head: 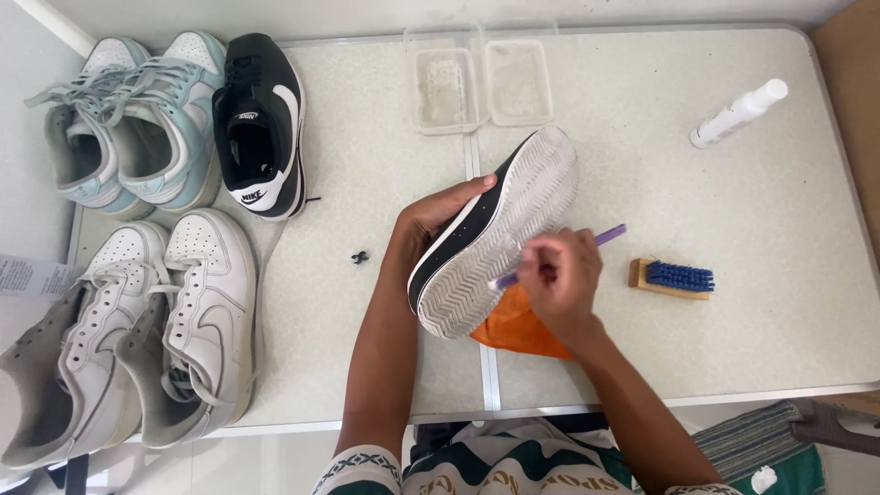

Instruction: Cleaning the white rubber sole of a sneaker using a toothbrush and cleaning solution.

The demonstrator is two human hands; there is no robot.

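From the head view, the left hand [431, 220] is clamped around the upper of a black sneaker [490, 243], holding it tipped so its white ridged sole faces up, lifted just above the middle of the counter [367, 302]. The right hand [559, 275] is closed around a purple-handled brush [559, 257], whose head lies against the sole near mid-foot. An orange cloth [513, 330] lies on the counter beneath the shoe. A likely slip, as I judge it: the sneaker is gripped from one side only, so a hard stroke could twist it out of the fingers, or dirty spatter could miss the small cloth and land on the pale counter. The sole looks like firm rubber with a herringbone tread, greyed with grime; the counter is speckled, smooth and off-white with a seam down its middle. To the right rest a wooden block brush with blue bristles [671, 277] and a white spray bottle [738, 113] lying on its side. At the far edge sit two clear plastic tubs [481, 87], shallow and rectangular. On the left are the matching black shoe [261, 124], a pale blue pair [128, 119] and a white leather pair [137, 330], laces loose.
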